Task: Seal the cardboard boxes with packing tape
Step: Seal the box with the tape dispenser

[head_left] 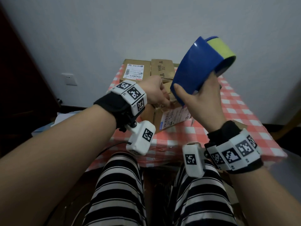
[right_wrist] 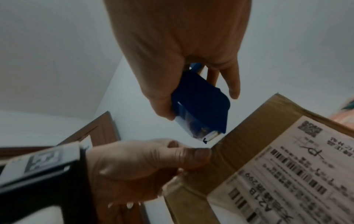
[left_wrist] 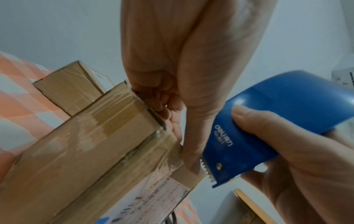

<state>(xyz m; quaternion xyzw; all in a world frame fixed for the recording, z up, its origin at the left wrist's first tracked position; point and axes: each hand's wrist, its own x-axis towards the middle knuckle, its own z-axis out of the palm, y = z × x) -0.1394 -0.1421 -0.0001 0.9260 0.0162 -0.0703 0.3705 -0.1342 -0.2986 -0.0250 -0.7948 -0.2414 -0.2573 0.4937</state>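
A cardboard box (head_left: 169, 119) with a shipping label lies on the checked table, with clear tape along its top seam (left_wrist: 107, 121). My left hand (head_left: 160, 95) grips the box's upper corner: the fingers curl behind the edge and the thumb (left_wrist: 193, 154) presses the tape end down. Just right of it, my right hand (head_left: 199, 101) holds a blue tape dispenser (head_left: 197, 70) raised above the box, its yellowish roll (head_left: 222, 48) on top. The serrated cutter (left_wrist: 207, 171) sits right beside my left thumb at the box edge. In the right wrist view the dispenser (right_wrist: 201, 109) hangs over the box corner (right_wrist: 239, 144).
Two more cardboard boxes (head_left: 137, 70) (head_left: 161, 67) stand at the back of the red-and-white checked table (head_left: 241, 111). A white wall rises behind it, with a socket (head_left: 70, 79) low on the left. My striped trousers fill the foreground.
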